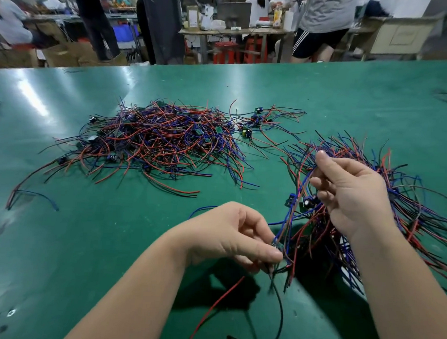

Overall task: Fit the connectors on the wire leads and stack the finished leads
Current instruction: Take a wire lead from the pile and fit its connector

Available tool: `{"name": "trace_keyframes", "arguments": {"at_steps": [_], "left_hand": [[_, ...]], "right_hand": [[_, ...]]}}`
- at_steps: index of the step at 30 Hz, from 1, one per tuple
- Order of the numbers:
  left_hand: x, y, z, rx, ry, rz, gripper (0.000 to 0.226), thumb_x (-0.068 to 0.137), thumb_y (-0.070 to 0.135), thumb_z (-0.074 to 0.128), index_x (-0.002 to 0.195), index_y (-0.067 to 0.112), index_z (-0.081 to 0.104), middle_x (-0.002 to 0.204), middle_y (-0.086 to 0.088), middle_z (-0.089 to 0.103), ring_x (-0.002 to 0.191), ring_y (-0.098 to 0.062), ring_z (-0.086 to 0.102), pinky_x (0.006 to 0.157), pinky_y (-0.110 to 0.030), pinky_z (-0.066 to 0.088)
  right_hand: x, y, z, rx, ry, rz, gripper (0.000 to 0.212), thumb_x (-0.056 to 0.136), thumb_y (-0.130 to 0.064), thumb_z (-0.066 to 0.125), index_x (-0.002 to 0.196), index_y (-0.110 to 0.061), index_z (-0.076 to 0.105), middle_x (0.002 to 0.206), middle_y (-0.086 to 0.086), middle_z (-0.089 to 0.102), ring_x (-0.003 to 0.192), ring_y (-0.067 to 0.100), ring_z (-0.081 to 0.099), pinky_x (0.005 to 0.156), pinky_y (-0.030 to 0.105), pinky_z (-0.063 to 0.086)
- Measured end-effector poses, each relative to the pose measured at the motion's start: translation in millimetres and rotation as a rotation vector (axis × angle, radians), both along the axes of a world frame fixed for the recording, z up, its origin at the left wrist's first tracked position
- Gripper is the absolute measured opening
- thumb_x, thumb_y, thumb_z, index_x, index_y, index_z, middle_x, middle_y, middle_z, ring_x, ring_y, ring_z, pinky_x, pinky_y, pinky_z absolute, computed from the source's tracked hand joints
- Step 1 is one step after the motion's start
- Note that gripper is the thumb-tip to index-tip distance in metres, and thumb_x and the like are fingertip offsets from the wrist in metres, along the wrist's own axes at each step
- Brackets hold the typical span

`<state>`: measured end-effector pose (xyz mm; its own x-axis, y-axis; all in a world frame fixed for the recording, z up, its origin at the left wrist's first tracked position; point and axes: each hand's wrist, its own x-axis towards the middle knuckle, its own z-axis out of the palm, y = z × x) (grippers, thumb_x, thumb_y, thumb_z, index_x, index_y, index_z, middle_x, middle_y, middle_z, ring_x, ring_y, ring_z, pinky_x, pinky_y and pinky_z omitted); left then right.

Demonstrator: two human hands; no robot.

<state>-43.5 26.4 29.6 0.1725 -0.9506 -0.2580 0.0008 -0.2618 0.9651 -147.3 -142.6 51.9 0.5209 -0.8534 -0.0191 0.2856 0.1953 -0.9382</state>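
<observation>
Head view: at lower centre, the left hand [231, 235] pinches a small connector [277, 245]. The right hand [351, 195] grips its blue leads [294, 207] over the right-hand pile [424, 208]. Fitting seems underway; the next move probably needs the lead ends aligned.

I cannot identify the small dark part [278, 246] pinched by the left hand [235, 237]; its fingers [264, 251] cover most of it. The tangled red, blue and black wire bundle [413, 215] runs off the right edge.
</observation>
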Motion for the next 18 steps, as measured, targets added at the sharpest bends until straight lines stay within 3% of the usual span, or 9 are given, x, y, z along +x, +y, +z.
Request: {"name": "trace_keyframes", "arguments": {"at_steps": [2,4,6,7,10,11,14,16,18], "left_hand": [[4,1,3,-0.031,-0.005,0.025,0.020,0.072,0.009,0.080,0.069,0.022,0.065,0.071,-0.008,0.069,0.059,-0.014,0.065,0.052,-0.019,0.049],[7,-2,5,-0.106,0.053,0.179,0.017,0.069,0.013,0.080,0.074,0.016,0.064,0.071,-0.009,0.071,0.057,-0.011,0.066,0.050,-0.017,0.049],[11,-5,5,-0.163,0.102,0.363,0.025,0.063,0.023,0.077,0.080,0.010,0.063,0.073,-0.007,0.072,0.057,-0.010,0.066,0.052,-0.019,0.051],[13,-7,5,-0.174,0.114,0.436,0.029,0.061,0.027,0.076,0.080,0.009,0.062,0.073,-0.006,0.072,0.057,-0.010,0.066,0.052,-0.019,0.051],[15,-8,3,-0.199,0.136,0.525,0.032,0.059,0.030,0.074,0.078,0.008,0.061,0.067,-0.001,0.070,0.052,-0.008,0.064,0.049,-0.019,0.050],[15,-7,2,-0.202,0.136,0.520,0.030,0.060,0.030,0.074,0.077,0.009,0.061,0.064,0.000,0.069,0.051,-0.007,0.063,0.049,-0.019,0.051],[16,-6,1,-0.188,0.086,0.420,0.024,0.067,0.037,0.068,0.074,0.014,0.066,0.066,0.000,0.069,0.055,-0.010,0.066,0.050,-0.020,0.053],[25,-1,6,-0.166,0.026,0.402,0.036,0.071,0.049,0.062,0.081,0.015,0.069,0.073,-0.004,0.073,0.060,-0.016,0.070,0.052,-0.021,0.055],[44,7,6,-0.142,-0.178,0.577,0.038,0.076,0.053,0.061,0.082,0.017,0.070,0.077,-0.006,0.074,0.064,-0.017,0.071,0.055,-0.022,0.056]], "right_hand": [[2,3,0,0.044,-0.044,0.009,0.016,0.093,-0.022,0.058,0.083,-0.010,0.060,0.049,-0.003,0.062,0.045,0.007,0.061,0.037,0.013,0.040],[5,4,0,0.099,-0.072,0.004,0.018,0.100,-0.024,0.047,0.093,-0.010,0.057,0.055,0.000,0.065,0.050,0.011,0.065,0.041,0.015,0.044],[5,8,2,0.096,-0.046,0.074,0.008,0.099,-0.020,0.049,0.096,-0.014,0.054,0.066,0.005,0.067,0.054,0.016,0.067,0.045,0.019,0.048],[4,11,2,0.020,-0.011,0.170,0.003,0.094,-0.017,0.056,0.097,-0.017,0.054,0.073,0.008,0.067,0.057,0.018,0.067,0.047,0.021,0.049],[4,26,-8,-0.444,0.135,0.536,0.040,0.072,-0.015,0.079,0.106,-0.027,0.061,0.094,0.006,0.070,0.072,0.019,0.068,0.063,0.027,0.055],[5,32,-10,-0.596,0.189,0.579,0.043,0.069,-0.013,0.082,0.106,-0.028,0.065,0.094,0.002,0.071,0.074,0.016,0.067,0.068,0.028,0.055],[10,38,-19,-0.964,0.301,0.410,0.030,0.071,-0.012,0.083,0.093,-0.029,0.071,0.085,-0.010,0.069,0.074,0.001,0.062,0.071,0.020,0.048],[10,35,-18,-0.944,0.280,0.333,0.029,0.072,-0.012,0.081,0.093,-0.029,0.071,0.085,-0.011,0.069,0.073,-0.002,0.061,0.071,0.014,0.046],[8,29,-15,-0.817,0.239,0.225,0.030,0.074,-0.008,0.079,0.096,-0.027,0.071,0.086,-0.009,0.071,0.071,-0.003,0.062,0.071,0.013,0.048]]}}
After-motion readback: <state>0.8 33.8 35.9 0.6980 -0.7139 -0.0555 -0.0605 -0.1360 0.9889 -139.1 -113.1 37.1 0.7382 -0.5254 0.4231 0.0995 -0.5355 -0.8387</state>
